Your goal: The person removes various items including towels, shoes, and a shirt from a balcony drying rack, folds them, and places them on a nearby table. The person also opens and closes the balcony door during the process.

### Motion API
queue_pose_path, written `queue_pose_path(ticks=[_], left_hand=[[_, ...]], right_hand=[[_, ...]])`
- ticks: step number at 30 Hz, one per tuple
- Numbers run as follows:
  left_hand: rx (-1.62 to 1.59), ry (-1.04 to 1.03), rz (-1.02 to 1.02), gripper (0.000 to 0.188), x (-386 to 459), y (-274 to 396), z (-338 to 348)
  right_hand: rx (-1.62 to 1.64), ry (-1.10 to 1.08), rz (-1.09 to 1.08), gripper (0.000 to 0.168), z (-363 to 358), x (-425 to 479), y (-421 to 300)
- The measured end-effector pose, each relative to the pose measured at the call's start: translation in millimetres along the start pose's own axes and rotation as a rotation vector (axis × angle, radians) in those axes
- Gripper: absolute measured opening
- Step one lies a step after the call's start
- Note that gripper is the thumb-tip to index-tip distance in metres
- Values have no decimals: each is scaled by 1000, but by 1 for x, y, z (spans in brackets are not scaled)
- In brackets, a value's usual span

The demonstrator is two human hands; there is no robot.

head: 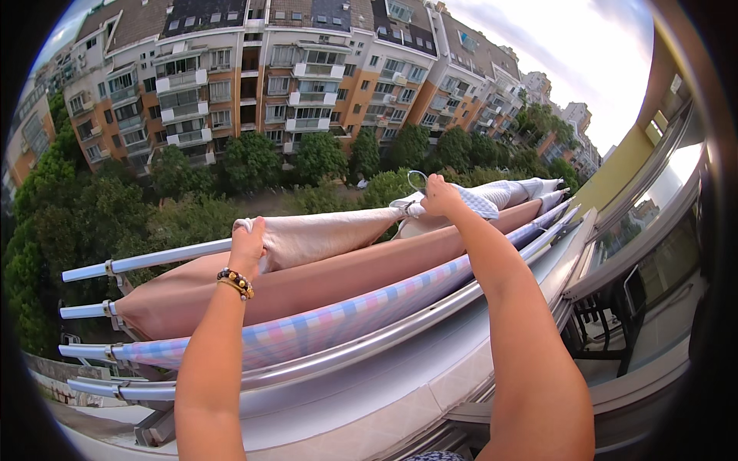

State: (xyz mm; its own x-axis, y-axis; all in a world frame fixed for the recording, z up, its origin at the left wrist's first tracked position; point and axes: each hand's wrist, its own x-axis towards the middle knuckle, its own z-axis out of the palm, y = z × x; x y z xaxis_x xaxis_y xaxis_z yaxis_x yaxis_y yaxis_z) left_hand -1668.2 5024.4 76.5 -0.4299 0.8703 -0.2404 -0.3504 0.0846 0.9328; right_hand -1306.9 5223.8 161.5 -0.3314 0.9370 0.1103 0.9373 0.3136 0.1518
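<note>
My left hand [249, 245] grips the near end of a whitish-pink cloth [328, 233] draped over the outermost metal drying rail [173, 254]. Further along that rail, my right hand [443, 196] pinches a clear plastic loop [416, 180], whose lower part the fingers hide. A small dark clip [408, 208] sits on the cloth just left of the right hand. Beyond that hand hangs a pale blue-and-white checked cloth [477, 201]. Beneath both arms, a larger brownish-pink sheet [357, 268] covers the second rail.
Closer in, a pastel checked sheet [323, 320] hangs on a third rail, beside an inner metal rail [369, 340]. A tiled ledge [403, 397] and a sliding window frame [622, 253] border the right. Trees [320, 155] and apartment blocks [311, 75] lie beyond and below the rails.
</note>
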Motion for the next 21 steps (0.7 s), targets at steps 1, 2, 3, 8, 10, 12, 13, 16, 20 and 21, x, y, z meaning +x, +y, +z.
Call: queue_pose_path(ticks=[1,2,3,8,10,12,13,16,20,21], left_hand=[[13,14,-17,21,-1,0,0],[25,22,-33,21,-1,1,2],[29,38,-51,22,-2,5,7],[-24,89,-64,20,2,-2,-4],[4,71,-66,20,3,-3,-5],[-2,58,-70,21,0,-2,-2],[0,66,-75,21,0,-1,-1],[-1,31,-73,20,1,-2,-6],[-14,42,-67,20,-1,0,-2],[-19,53,-61,20,-1,0,-3]], right_hand=[[-32,-53,17,43,-2,-1,9],[-4,-63,33,42,-5,-3,12],[20,-66,55,41,-12,-6,13],[24,-146,51,38,-33,-10,-23],[33,-98,-55,25,-23,-12,-34],[-98,71,-281,18,-3,-17,-36],[-202,-40,-286,14,0,-19,-38],[-406,-62,-335,14,14,-20,-43],[-489,62,-424,13,31,-11,-38],[-530,124,-452,14,33,-11,-37]])
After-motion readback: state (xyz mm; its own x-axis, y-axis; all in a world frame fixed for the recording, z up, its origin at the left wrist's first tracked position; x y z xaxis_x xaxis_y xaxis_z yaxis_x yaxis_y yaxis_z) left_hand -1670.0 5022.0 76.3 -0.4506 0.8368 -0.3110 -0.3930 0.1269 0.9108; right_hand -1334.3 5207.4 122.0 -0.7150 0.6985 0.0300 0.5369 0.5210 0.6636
